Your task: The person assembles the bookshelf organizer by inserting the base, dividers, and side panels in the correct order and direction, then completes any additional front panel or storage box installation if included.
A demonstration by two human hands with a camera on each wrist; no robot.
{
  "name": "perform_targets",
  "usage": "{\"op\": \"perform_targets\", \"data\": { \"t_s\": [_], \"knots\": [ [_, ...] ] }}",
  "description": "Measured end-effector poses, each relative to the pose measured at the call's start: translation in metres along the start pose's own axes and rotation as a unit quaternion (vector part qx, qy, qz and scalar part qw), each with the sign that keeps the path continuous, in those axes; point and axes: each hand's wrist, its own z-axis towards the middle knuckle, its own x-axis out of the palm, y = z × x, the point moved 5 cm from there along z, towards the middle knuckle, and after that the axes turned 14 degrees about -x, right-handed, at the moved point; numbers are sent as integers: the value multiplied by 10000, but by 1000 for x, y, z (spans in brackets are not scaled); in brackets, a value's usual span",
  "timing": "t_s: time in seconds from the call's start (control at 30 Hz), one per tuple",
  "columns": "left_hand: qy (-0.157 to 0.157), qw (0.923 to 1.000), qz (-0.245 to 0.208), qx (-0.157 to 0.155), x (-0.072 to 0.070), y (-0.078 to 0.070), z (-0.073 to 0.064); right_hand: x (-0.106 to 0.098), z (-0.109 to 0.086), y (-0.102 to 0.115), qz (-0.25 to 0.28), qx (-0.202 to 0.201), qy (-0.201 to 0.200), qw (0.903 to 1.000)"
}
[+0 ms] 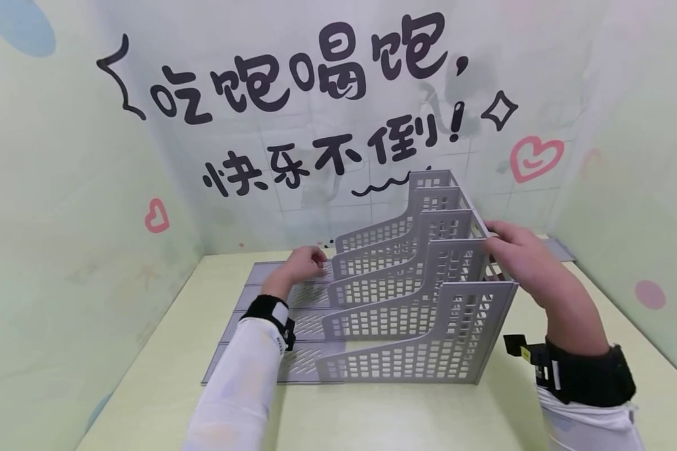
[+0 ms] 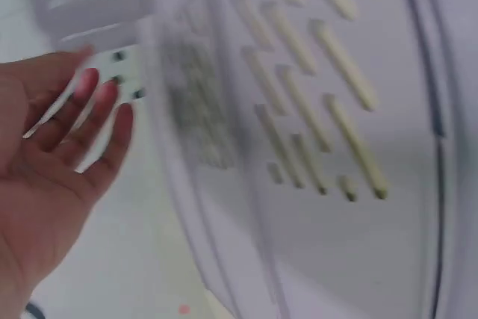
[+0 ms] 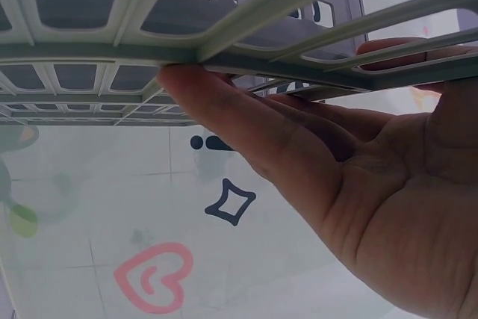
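A grey plastic file rack [image 1: 383, 313] with several upright perforated dividers stands on the table. Its slotted base panels [image 1: 310, 326] extend to the left. My left hand [image 1: 304, 263] hovers near the far end of these panels, fingers loosely bent. In the left wrist view the left hand [image 2: 60, 140] holds nothing, beside a slotted panel [image 2: 358, 207]. At the rack's tall back, my right hand [image 1: 519, 257] grips the frame. The right wrist view shows the right thumb against a rail [image 3: 112, 54], and a finger of the right hand [image 3: 358, 184] partly seen through the slots.
A flat grey piece [image 1: 558, 249] lies at the far right of the pale yellow table [image 1: 389, 416]. Behind stands a light wall [image 1: 248, 219] with black lettering and pink hearts; side walls flank the table.
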Motion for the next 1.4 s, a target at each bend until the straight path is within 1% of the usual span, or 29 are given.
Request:
{"op": "perform_targets", "data": {
  "t_s": [0.03,0.13,0.23,0.33,0.4,0.5,0.6,0.63,0.77,0.87,0.9,0.97,1.03,1.1,1.13,1.17,1.27,1.4],
  "knots": [
    [-88,9999,83,-7,4,0,4,0,0,0,10,-6,2,10000],
    [-44,9997,259,-24,18,0,11,2,0,1,73,-21,26,10000],
    [-86,9998,178,-76,27,-1,14,4,0,1,122,-18,49,9999],
    [-257,9996,41,-49,28,-1,14,4,-1,1,120,-4,31,9999],
    [-328,9994,41,-27,28,1,15,4,-1,1,134,0,35,9999],
    [-362,9993,26,-5,28,3,16,4,-1,1,190,6,54,9998],
    [-371,9993,42,92,27,2,16,3,-1,1,192,19,61,9998],
    [-389,9991,62,135,27,2,16,3,-1,2,172,16,53,9998],
    [-456,9978,383,282,29,-1,17,2,-1,2,124,-5,48,9999],
    [-342,9977,521,279,31,-4,19,2,-1,2,152,0,44,9999],
    [-270,9983,465,218,31,-4,20,2,-1,1,164,5,41,9999],
    [-260,9994,228,48,29,-5,25,2,-1,1,188,19,7,9998],
    [-373,9991,-98,-173,27,-4,31,3,-2,0,234,23,-9,9997],
    [-484,9970,-460,-395,25,-1,38,4,-2,0,249,14,3,9997],
    [-527,9961,-556,-431,24,0,41,5,-1,0,274,10,20,9996],
    [-500,9954,-657,-484,24,1,43,6,-1,0,284,13,34,9996],
    [-240,9955,-794,-467,25,-1,46,7,0,1,264,26,46,9996],
    [-38,9966,-772,-280,23,-11,42,4,-1,0,223,63,15,9997]
  ]
}}
